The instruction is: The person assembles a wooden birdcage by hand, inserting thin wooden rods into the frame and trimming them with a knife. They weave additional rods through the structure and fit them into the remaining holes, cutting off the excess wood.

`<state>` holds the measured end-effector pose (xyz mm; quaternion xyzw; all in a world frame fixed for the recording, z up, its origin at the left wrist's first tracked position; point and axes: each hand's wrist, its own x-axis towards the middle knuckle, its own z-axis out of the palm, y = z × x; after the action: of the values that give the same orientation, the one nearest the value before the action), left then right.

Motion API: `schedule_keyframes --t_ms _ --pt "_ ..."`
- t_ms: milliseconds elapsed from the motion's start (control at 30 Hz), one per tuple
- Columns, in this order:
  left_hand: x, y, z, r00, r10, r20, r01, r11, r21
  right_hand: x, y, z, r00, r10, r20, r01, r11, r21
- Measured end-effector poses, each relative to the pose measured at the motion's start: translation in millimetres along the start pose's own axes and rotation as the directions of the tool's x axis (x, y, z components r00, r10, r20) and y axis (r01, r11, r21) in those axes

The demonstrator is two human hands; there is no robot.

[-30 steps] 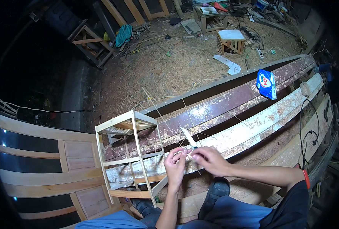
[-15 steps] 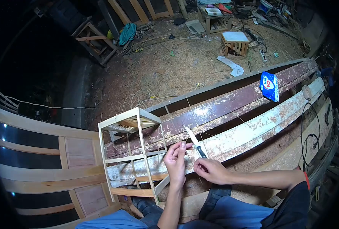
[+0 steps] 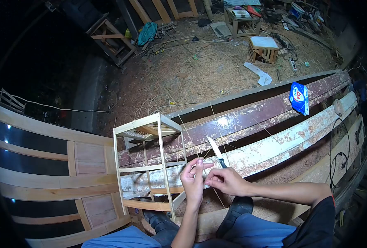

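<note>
My left hand (image 3: pixel 193 180) is raised over the white paint-flaked plank (image 3: pixel 262 151), with thumb and fingers pinched together. Close beside it, my right hand (image 3: pixel 228 182) is also pinched, its fingertips nearly meeting the left ones. A thin strand seems to run between the two hands, too fine to make out clearly. Just beyond the right hand lies a knife (image 3: pixel 215 148) with a pale blade and black handle, tip pointing away. Left of my hands stands a small frame (image 3: pixel 162 155) of light wooden strips.
A blue packet (image 3: pixel 299 98) sits on the brown plank (image 3: pixel 249 115). Wooden panelled frames (image 3: pixel 63 182) lie at left. A black cable (image 3: pixel 331 161) hangs at right. Beyond, a slatted crate (image 3: pixel 263 49) stands on ground strewn with shavings.
My right hand has moved left, closer to my left hand. The view has shifted slightly, and the knife stays in place on the planks.
</note>
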<state>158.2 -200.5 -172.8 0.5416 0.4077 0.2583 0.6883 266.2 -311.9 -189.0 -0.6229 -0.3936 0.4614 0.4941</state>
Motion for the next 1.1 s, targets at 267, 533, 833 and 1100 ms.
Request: schedule_keyframes --t_ms 267,533,833,1100 --pt "-2.2 17.8 -3.1 0.998 0.035 0.057 -0.043 0.989 0.141 0.9 -2.4 3.6 0.991 0.044 0.127 -0.077 0.961 0.267" --pt "-6.9 107.2 -48.8 0.911 0.397 0.107 -0.345 0.595 0.726 52.5 1.3 20.2 0.986 0.121 0.115 -0.162 0.857 0.49" --pt "22.7 70.8 -90.8 0.916 0.327 0.234 -0.309 0.198 0.93 75.6 -8.2 76.3 0.946 0.119 0.302 -0.27 0.807 0.526" --pt "19.4 102.3 -97.5 0.853 0.496 0.161 -0.385 0.39 0.836 69.7 -43.8 56.6 0.981 0.036 0.189 -0.133 0.836 0.532"
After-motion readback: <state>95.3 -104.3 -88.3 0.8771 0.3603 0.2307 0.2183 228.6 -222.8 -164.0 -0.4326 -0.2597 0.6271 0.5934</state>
